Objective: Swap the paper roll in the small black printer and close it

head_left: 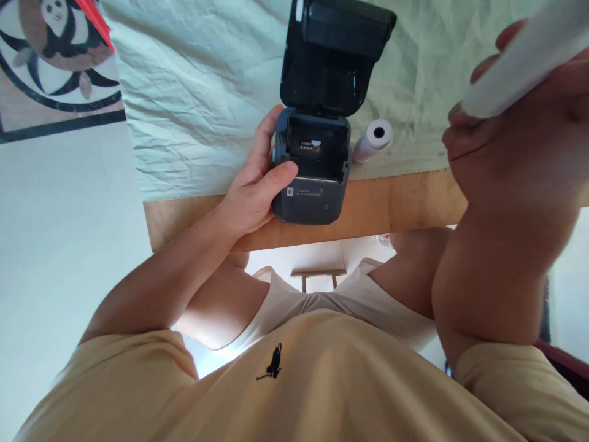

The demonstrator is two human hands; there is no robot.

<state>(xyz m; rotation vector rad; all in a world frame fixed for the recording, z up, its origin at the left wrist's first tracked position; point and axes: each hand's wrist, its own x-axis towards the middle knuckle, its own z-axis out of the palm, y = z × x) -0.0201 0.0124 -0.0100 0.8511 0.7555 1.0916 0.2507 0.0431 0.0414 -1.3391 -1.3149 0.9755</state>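
My left hand [257, 184] grips a dark label printer [313, 205] from its left side, thumb on the front edge of the paper bay. The printer's black lid [331, 67] is swung up, so the bay shows, with a small printed label inside and no roll in it. Beside the printer's right side a white paper roll [373, 141] with a dark core stands on the cloth. Raised close to the camera at the right, my right hand [515, 147] is closed around a long white object [519, 61], blurred and cut off by the frame, its kind unclear.
A pale green cloth [197, 104] covers the table, whose wooden edge [405, 199] runs in front of my lap. On the floor at the upper left is a round panda picture [59, 55]. A wooden stool bar [317, 273] shows below the table.
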